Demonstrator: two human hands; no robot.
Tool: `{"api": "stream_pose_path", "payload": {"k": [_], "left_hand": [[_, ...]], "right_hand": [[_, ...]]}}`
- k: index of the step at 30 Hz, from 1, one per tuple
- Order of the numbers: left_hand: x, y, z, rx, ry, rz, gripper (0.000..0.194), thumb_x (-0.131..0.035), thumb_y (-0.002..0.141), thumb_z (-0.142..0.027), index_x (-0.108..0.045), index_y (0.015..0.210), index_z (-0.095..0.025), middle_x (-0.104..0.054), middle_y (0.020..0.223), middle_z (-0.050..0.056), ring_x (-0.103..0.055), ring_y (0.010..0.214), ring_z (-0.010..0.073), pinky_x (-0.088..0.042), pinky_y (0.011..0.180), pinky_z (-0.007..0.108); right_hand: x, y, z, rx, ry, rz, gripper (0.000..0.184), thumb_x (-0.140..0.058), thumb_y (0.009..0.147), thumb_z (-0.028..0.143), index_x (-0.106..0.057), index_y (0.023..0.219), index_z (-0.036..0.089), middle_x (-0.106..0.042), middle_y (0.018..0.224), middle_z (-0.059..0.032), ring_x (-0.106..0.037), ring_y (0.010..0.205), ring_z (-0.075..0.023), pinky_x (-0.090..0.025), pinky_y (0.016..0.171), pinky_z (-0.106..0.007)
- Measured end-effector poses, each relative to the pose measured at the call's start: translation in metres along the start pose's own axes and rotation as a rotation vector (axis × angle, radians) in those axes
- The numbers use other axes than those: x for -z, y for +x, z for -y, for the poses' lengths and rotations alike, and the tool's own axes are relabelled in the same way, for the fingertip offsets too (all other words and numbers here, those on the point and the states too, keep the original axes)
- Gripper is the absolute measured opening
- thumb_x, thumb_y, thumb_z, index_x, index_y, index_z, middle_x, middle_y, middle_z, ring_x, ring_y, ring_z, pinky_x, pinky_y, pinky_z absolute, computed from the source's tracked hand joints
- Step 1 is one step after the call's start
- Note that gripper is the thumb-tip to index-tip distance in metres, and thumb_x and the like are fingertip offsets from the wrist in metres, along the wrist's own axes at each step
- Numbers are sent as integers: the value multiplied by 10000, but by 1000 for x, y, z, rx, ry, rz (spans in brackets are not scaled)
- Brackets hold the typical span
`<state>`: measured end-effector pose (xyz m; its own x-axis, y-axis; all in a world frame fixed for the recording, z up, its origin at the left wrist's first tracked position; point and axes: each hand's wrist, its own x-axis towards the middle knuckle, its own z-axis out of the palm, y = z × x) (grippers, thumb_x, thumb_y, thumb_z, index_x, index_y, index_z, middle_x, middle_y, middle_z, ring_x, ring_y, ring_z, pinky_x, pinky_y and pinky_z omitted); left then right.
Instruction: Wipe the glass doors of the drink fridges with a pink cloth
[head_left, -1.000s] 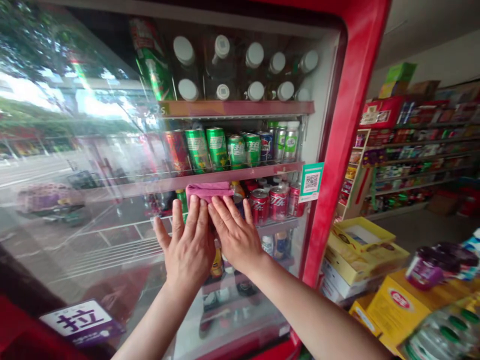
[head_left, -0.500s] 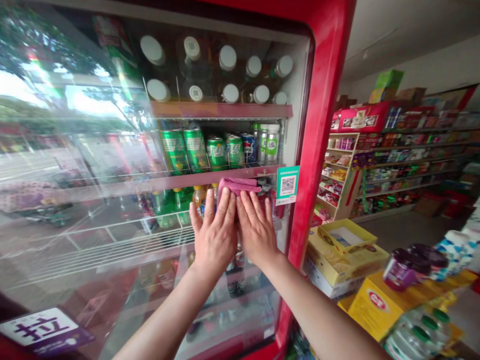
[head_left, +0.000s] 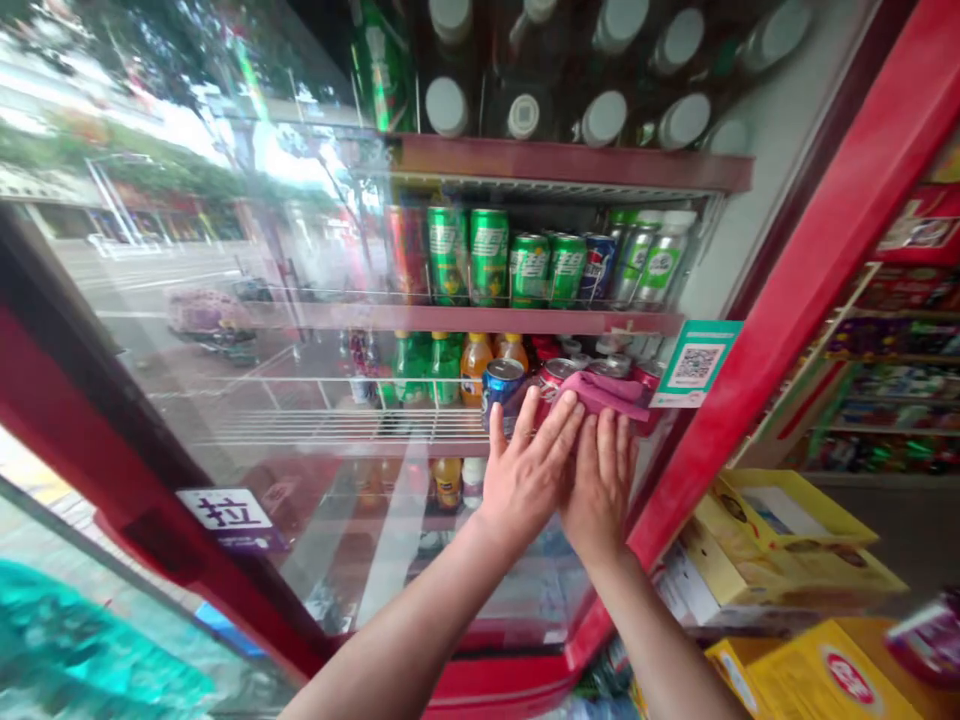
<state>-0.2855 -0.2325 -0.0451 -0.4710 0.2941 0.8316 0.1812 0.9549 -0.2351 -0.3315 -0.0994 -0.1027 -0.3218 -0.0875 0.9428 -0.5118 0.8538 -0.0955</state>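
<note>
A folded pink cloth (head_left: pixel 604 393) lies against the glass door (head_left: pixel 442 625) of a red-framed drinks fridge. My left hand (head_left: pixel 529 465) is flat with its fingers spread, the inner fingertips at the cloth's lower left edge. Close beside it, my right hand (head_left: pixel 600 480) lies flat too, its straight fingertips pressing the cloth's lower edge. Both palms face the glass. Behind the door, a blue can (head_left: pixel 501 385) and red-sided cans stand near the cloth, partly hidden by it and my hands. A green QR-code sticker (head_left: pixel 697 363) is on the glass just right of the cloth.
The red door frame (head_left: pixel 795 300) slants along the right. Yellow boxes (head_left: pixel 810 560) are stacked beside the fridge, below shop shelves. A white-and-purple label (head_left: pixel 229 510) sits at the door's left side. Green cans (head_left: pixel 489 257) and capped bottles fill shelves inside; street reflections cover the left glass.
The cloth and both hands have moved lower on the glass, from the shelf strip to below it. My view has turned left, bringing the door's left frame into sight.
</note>
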Motion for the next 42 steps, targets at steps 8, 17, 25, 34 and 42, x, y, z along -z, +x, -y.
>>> {"api": "stream_pose_path", "payload": {"k": [8,17,25,34,42], "left_hand": [[27,-44,57,92,52,15,596,-518,1105,-332,-456,1695,-280,-430,1763,-45,94,1752,246,152,1415,569],[53,-80,117,172,11,8,646,-531,1104,-304,-378,1729,-240,-453,1755,-11,54,1759,243,148,1415,554],[71,-106,163,258,17,-1,672,-545,1105,-321,-342,1743,-262,-472,1748,12,35,1759,248,151,1413,558],[101,-135,224,301,62,-26,678,-553,1096,-252,-350,1743,-246,-478,1746,43,34,1754,227,136,1414,529],[131,-165,282,309,131,-44,679,-570,1092,-240,-368,1740,-251,-498,1735,53,-15,1760,231,117,1416,531]], "right_hand": [[-24,-10,82,24,94,-20,757,-502,1140,185,-136,1802,197,-442,1763,-226,-144,1757,-302,-291,1378,-666],[-40,-9,148,72,160,33,746,-492,1127,194,-180,1802,245,-378,1804,-196,-222,1737,-362,-304,1354,-716],[-49,1,200,136,194,43,776,-493,1124,171,-133,1805,266,-387,1802,-174,-221,1739,-335,-264,1374,-692],[-65,5,277,161,230,58,753,-478,1121,163,-167,1803,243,-446,1772,-167,-256,1731,-315,-209,1397,-659],[-71,9,352,157,309,80,714,-494,1123,159,-239,1789,210,-537,1713,-159,-328,1705,-298,-167,1411,-623]]}}
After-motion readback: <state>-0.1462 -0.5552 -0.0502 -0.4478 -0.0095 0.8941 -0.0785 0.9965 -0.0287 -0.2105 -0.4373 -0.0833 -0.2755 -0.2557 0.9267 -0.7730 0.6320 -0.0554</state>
